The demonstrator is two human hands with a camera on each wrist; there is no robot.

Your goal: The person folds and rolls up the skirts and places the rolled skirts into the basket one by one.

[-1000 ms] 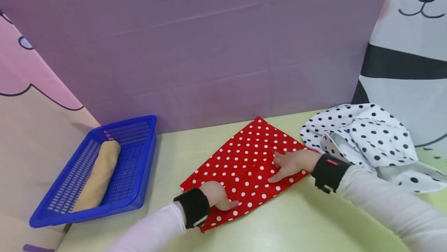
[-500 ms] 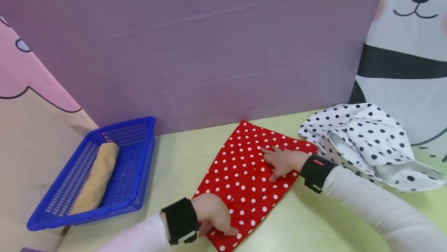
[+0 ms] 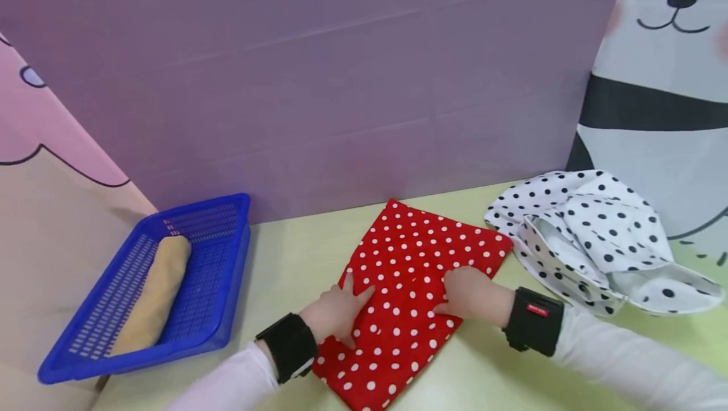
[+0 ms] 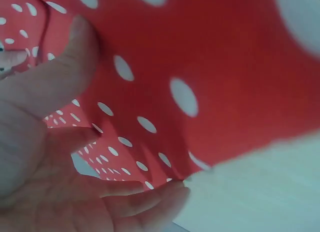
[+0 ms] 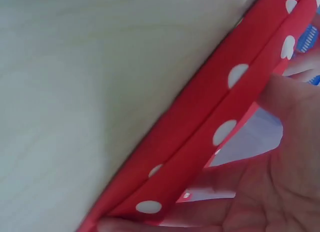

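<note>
Currently, we record the scene as follows.

Red cloth: we see the red cloth (image 3: 415, 297) with white dots folded and lying flat on the worktop (image 3: 296, 259), one corner pointing toward the purple wall (image 3: 341, 82) and its near corner at the lower edge of the head view.

Left hand: our left hand (image 3: 338, 313) rests on the left edge of the red cloth. In the left wrist view the thumb (image 4: 60, 76) lies on top of the fabric and the fingers (image 4: 150, 202) curl beneath the lifted edge, so the hand pinches the cloth.

Right hand: our right hand (image 3: 472, 294) sits on the right edge of the red cloth. In the right wrist view the fingers (image 5: 280, 117) wrap round the doubled edge (image 5: 200, 137), which is raised just off the worktop, so this hand also holds the cloth.

Wrist bands: we wear a black band on each wrist, left (image 3: 287, 348) and right (image 3: 531, 322), over white sleeves.

Spotted cloth: a white cloth with black dots (image 3: 591, 240) lies crumpled just to the right of the red cloth, by the panda picture (image 3: 660, 82).

Basket: a blue basket (image 3: 227, 310) stands well to the left on the worktop, with a rolled tan cloth (image 3: 153, 297) inside it.
</note>
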